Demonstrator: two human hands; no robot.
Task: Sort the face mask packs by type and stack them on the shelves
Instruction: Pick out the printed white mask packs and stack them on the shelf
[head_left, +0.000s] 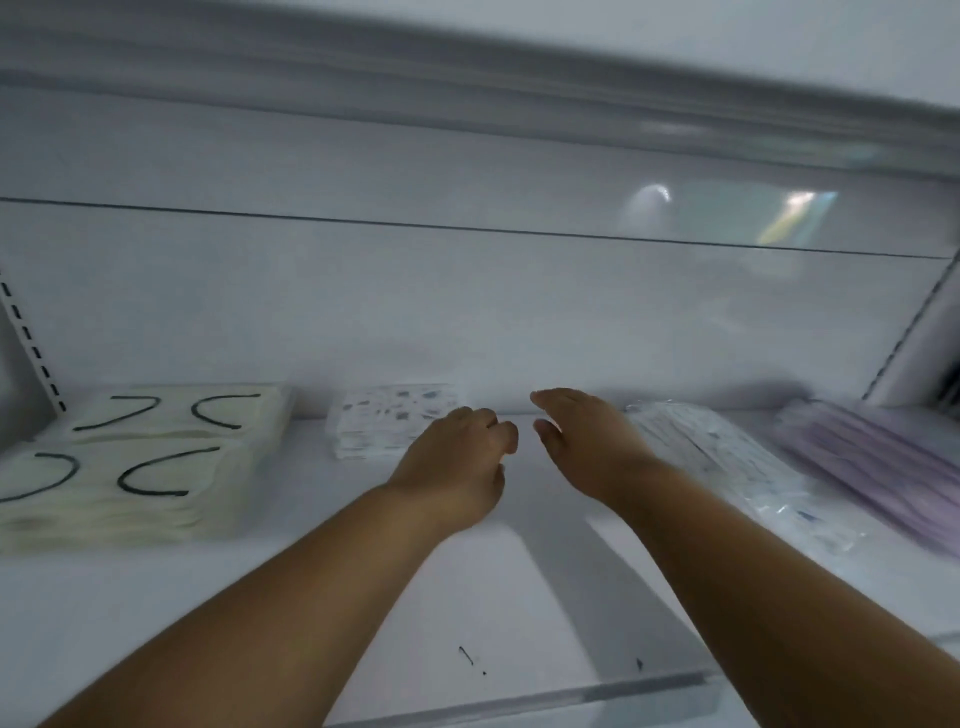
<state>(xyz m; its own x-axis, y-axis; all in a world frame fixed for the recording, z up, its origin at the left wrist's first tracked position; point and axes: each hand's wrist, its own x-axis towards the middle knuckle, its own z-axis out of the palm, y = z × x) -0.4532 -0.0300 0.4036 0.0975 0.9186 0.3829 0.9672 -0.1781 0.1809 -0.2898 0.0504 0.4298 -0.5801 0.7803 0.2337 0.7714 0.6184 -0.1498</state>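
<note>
We have both hands reaching deep into the white shelf (509, 597), and neither holds anything: the left hand (457, 462) has its grip loosely curled with nothing in it, the right hand (587, 441) has its grip spread flat and released. The patterned packs (389, 421) lie just beyond and left of the left grip, partly hidden by its knuckles; whether they touch, we cannot tell. The clear pack (727, 467) lies just right of the right grip, its long axis running from the back wall toward us and slanting rightward. The purple packs (872, 457) sit farther right still, and the cream stacks (140, 467) well left of the left grip. Between our two grips the shelf shows bare. We judge the clear pack the right hand's nearest job, the patterned packs the left's.
</note>
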